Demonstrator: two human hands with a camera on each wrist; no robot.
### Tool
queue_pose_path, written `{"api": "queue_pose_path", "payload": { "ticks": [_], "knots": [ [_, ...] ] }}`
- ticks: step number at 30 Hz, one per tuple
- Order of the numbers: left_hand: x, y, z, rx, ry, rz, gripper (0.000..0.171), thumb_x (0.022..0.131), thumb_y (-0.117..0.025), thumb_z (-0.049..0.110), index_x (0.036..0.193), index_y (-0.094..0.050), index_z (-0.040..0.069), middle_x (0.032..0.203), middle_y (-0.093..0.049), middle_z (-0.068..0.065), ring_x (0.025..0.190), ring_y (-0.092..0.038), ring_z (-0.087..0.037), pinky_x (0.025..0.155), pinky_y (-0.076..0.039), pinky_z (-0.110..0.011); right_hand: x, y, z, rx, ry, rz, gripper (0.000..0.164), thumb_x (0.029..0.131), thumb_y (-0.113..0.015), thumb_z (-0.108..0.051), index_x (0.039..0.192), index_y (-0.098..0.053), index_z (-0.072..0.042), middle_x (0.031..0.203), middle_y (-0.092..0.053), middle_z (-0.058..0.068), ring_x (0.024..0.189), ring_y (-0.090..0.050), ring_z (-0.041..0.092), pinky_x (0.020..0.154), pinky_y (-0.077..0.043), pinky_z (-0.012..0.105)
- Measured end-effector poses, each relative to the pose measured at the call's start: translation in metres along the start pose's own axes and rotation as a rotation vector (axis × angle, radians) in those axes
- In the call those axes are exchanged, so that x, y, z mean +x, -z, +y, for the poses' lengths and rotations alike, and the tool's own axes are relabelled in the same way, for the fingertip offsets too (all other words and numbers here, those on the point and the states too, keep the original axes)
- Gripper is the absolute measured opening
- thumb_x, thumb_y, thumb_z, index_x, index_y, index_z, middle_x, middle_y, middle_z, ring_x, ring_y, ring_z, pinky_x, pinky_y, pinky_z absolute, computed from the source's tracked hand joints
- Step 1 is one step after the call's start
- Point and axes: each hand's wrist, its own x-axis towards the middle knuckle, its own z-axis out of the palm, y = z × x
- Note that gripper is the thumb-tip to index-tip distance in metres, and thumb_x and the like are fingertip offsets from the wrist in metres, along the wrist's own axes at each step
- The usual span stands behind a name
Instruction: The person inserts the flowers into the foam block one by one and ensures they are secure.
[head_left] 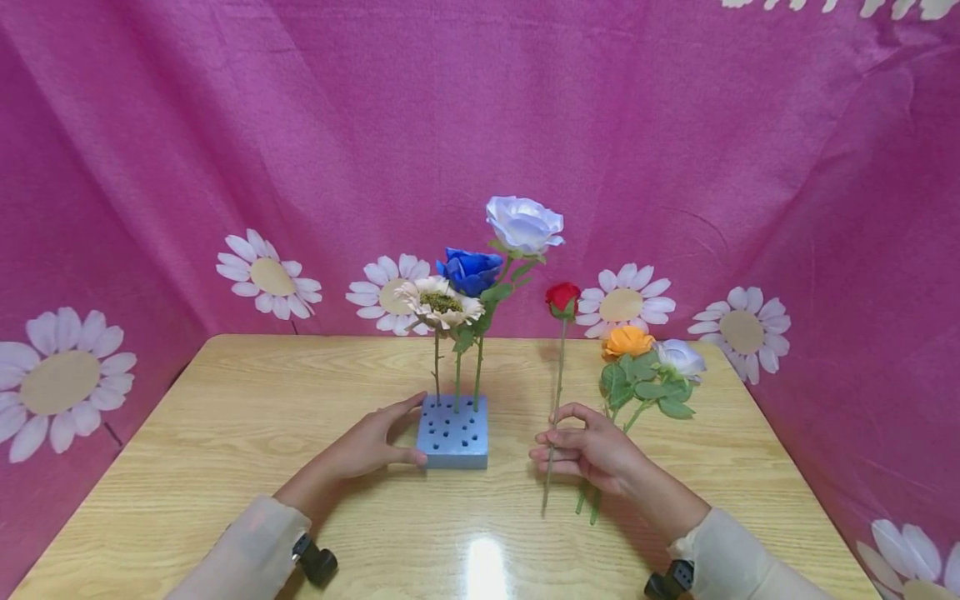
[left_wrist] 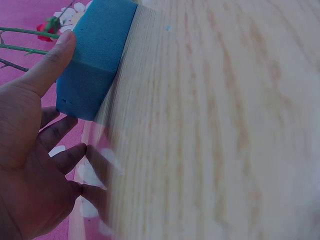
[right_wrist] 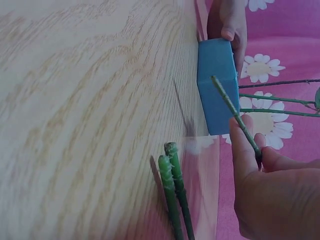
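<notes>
Head view, near edge: two pale sleeves (head_left: 240, 546) reach over the wooden counter (head_left: 382, 533), each with a small black device (head_left: 318, 565) at the wrist. Just beyond, the left grip (head_left: 367, 446) holds a blue block (head_left: 453, 461) by its left side, thumb at the front corner and a finger at the back one. The right grip (head_left: 592, 450) pinches the thin stem of a red rose (head_left: 562, 300); that rose is nearly upright, right of the block and apart from it, its lower end clear of the counter. Holes dot the block's top, and three stems stand along its back, below a cream flower (head_left: 440, 304), a blue rose (head_left: 470, 272) and a taller pale lilac rose (head_left: 525, 225). Beyond the right grip, the blooms of an orange rose (head_left: 628, 342) and a whitish rose (head_left: 681, 358) lie near the counter's far edge, their stem ends side by side nearer the front. Farthest back hangs a magenta curtain (head_left: 300, 125) with large white daisies (head_left: 272, 275).
</notes>
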Motion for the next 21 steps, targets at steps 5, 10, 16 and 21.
{"api": "queue_pose_path", "payload": {
  "ticks": [5,10,16,21],
  "knots": [
    [0.0002,0.0004,0.0008,0.002,-0.004,-0.001,0.106,0.084,-0.086,0.039,0.165,-0.024,0.013,0.164,-0.038,-0.014,0.153,-0.032,-0.035,0.123,-0.018,-0.063,-0.0008,-0.0024,0.0005,-0.006,0.017,-0.023,0.012,0.103,-0.053,0.004,0.106,-0.048,-0.007,0.1,-0.074,0.015,0.097,-0.077,0.032,0.092,-0.059,0.05],
    [0.0006,0.0009,0.0008,0.013,-0.012,-0.002,0.106,0.084,-0.086,0.04,0.165,-0.024,0.012,0.164,-0.039,-0.014,0.153,-0.031,-0.036,0.123,-0.019,-0.063,-0.0013,-0.0048,0.0003,-0.013,0.028,-0.045,0.015,0.103,-0.054,0.005,0.102,-0.048,-0.008,0.099,-0.075,0.016,0.098,-0.076,0.033,0.093,-0.058,0.051],
    [0.0008,0.0007,0.0003,0.024,-0.004,0.001,0.106,0.083,-0.086,0.042,0.165,-0.024,0.013,0.164,-0.039,-0.013,0.154,-0.029,-0.036,0.123,-0.018,-0.064,-0.0016,-0.0066,0.001,-0.036,0.044,-0.07,0.017,0.102,-0.054,0.007,0.098,-0.046,-0.008,0.099,-0.074,0.016,0.1,-0.076,0.033,0.094,-0.058,0.049],
    [0.0005,0.0004,0.0003,0.022,0.0,0.004,0.106,0.083,-0.086,0.041,0.165,-0.024,0.014,0.164,-0.038,-0.013,0.155,-0.027,-0.037,0.123,-0.018,-0.064,-0.002,-0.0069,0.0025,-0.057,0.06,-0.095,0.017,0.102,-0.055,0.006,0.096,-0.046,-0.007,0.102,-0.076,0.017,0.101,-0.076,0.031,0.092,-0.059,0.047]
  ]
}}
